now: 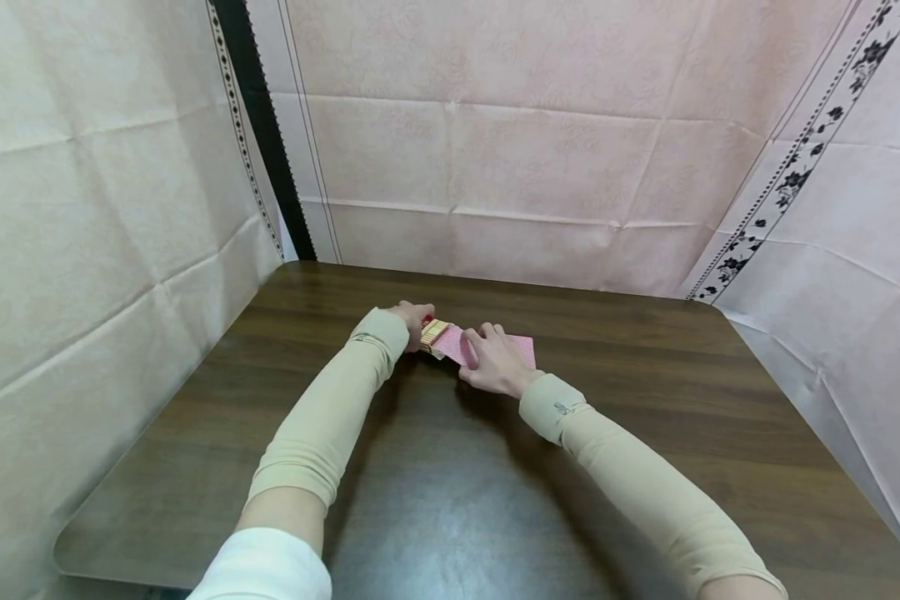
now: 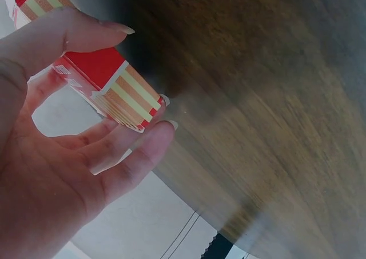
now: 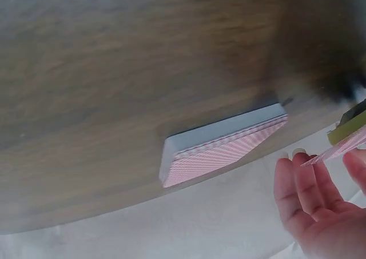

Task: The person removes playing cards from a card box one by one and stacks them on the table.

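My left hand [image 1: 414,322] holds a small red-and-yellow striped card box [image 2: 134,96] between thumb and fingers, above the table. One end of the box, with its red face and striped side, shows past the thumb in the left wrist view. My right hand [image 1: 495,363] holds a pink-patterned playing card [image 1: 450,343] up against the box; whether it is one card or several I cannot tell. On the table beside the right hand lies a deck of playing cards [image 3: 226,147] with pink-patterned backs and pale edges. The right hand partly covers it in the head view.
The dark brown wooden table [image 1: 690,400] has rounded corners. Pale cloth [image 1: 532,158] with fold creases hangs behind it and at both sides. A black strip [image 1: 270,133] runs down at the back left corner.
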{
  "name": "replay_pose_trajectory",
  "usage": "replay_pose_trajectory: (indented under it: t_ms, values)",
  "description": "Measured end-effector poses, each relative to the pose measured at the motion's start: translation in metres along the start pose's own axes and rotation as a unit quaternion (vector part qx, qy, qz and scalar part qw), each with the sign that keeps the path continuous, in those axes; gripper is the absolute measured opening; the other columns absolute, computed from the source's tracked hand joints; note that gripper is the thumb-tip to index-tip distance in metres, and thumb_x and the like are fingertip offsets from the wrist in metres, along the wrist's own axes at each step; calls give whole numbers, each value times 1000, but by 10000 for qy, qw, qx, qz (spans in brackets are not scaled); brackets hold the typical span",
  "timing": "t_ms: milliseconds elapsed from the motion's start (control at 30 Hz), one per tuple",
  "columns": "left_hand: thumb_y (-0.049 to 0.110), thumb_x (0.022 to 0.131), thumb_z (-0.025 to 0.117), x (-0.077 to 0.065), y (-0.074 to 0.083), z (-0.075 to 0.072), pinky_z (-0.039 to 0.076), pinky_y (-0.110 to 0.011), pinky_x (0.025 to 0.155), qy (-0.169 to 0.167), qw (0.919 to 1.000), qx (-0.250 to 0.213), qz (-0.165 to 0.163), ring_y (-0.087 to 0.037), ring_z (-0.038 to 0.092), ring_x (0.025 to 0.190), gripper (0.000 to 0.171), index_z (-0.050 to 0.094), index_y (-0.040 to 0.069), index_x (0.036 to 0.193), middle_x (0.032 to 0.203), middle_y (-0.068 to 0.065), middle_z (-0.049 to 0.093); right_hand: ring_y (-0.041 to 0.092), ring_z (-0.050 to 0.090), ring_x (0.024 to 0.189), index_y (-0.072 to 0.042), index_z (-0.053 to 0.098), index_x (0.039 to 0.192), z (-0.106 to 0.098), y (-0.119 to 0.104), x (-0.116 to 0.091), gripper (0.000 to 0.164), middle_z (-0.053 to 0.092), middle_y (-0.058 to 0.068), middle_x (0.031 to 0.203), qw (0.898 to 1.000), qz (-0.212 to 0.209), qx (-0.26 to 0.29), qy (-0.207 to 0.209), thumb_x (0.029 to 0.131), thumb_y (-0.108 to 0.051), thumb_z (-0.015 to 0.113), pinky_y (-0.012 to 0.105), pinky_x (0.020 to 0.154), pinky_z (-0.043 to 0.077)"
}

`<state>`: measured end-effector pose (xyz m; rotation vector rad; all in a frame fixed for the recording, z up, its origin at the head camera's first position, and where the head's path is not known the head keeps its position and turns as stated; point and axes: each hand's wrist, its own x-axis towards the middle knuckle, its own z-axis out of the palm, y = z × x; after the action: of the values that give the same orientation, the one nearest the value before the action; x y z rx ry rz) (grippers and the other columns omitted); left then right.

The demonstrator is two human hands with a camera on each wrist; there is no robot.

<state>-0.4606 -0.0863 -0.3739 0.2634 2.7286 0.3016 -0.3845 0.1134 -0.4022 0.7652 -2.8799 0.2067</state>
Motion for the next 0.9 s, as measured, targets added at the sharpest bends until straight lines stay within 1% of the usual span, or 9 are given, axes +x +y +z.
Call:
replay_pose_trajectory:
  t_ms: [167, 333, 467, 567, 733, 800, 900]
  values:
    - [-3, 72, 71, -3, -1, -2, 45, -32, 67, 8, 9999, -58, -85, -29, 45, 104, 68, 43, 23, 130, 124, -18, 42, 29, 50, 101, -13, 52, 122, 0, 7, -4, 48, 53, 12, 110, 9999, 45, 52, 111, 84, -40, 63, 40, 87, 46]
    - [-1, 73, 71, -5, 0, -4, 44, -33, 72, -34, 9998, -70, -169, -30, 43, 107, 71, 42, 24, 132, 126, -18, 40, 30, 51, 106, -12, 52, 124, -2, 13, -7, 52, 52, 15, 114, 9994, 320, 25, 151, 85, -44, 62, 46, 85, 49]
    - [-1, 74, 71, -6, 0, -5, 44, -34, 74, -84, 9999, -43, -142, -30, 43, 108, 70, 41, 24, 133, 127, -18, 40, 33, 52, 107, -12, 51, 128, -1, 20, -8, 56, 52, 17, 115, 9980, 594, -35, 214, 85, -46, 61, 49, 86, 49]
    - [-1, 75, 70, -7, 0, -5, 43, -34, 74, -89, 9999, -22, -127, -30, 43, 107, 70, 41, 23, 133, 127, -19, 39, 35, 53, 104, -11, 50, 130, 0, 27, -9, 57, 53, 18, 111, 9961, 808, -81, 350, 86, -46, 61, 49, 84, 48]
    - [-1, 75, 69, -10, 1, -4, 43, -36, 75, -63, 9998, 37, -164, -31, 44, 108, 70, 41, 24, 133, 126, -18, 40, 37, 54, 98, -7, 52, 119, 2, 35, -10, 52, 54, 20, 104, 9898, 1277, -128, 620, 87, -48, 59, 50, 78, 48]
    - [-1, 75, 69, -10, 2, -4, 43, -37, 76, -61, 9998, 60, -177, -31, 43, 109, 69, 41, 24, 133, 126, -18, 41, 37, 54, 98, -6, 52, 116, 3, 38, -10, 52, 54, 20, 103, 9864, 1502, -135, 661, 88, -50, 58, 50, 77, 48]
    - [-1, 75, 69, -12, 2, -4, 43, -37, 77, -53, 9998, 60, -171, -31, 43, 109, 69, 42, 24, 133, 126, -18, 41, 39, 54, 99, -5, 51, 116, 4, 41, -11, 54, 54, 22, 103, 9814, 1794, -123, 665, 88, -51, 57, 52, 77, 48]
